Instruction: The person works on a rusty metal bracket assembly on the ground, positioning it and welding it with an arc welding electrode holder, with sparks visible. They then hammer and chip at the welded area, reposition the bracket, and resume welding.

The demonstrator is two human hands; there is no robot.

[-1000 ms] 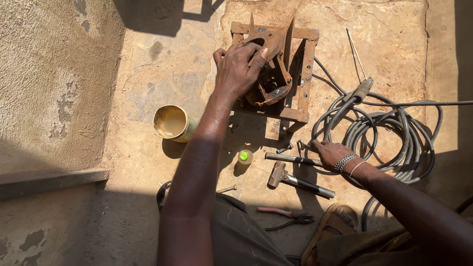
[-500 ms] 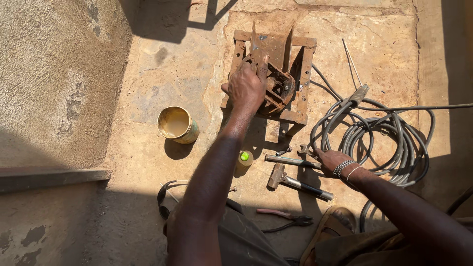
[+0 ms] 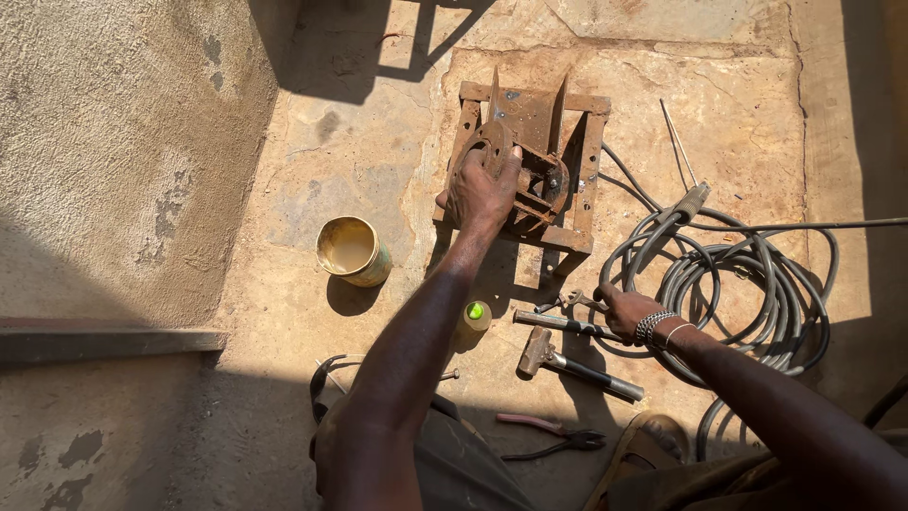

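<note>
Standing open near the left hand point(image 3: 480, 192), a tin can point(image 3: 353, 251) holds pale liquid.

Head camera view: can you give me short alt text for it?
A person's left hand grips a rusty metal frame assembly on a stone floor, while the right hand closes on a grey metal hand tool. Nearby lie a hammer, coiled grey cable and an open yellow tin.

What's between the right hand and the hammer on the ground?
Nothing visible. The right hand rests on a metal rod; the hammer lies just nearer the person, with bare ground between. The left hand grips the rusty metal frame.
</note>
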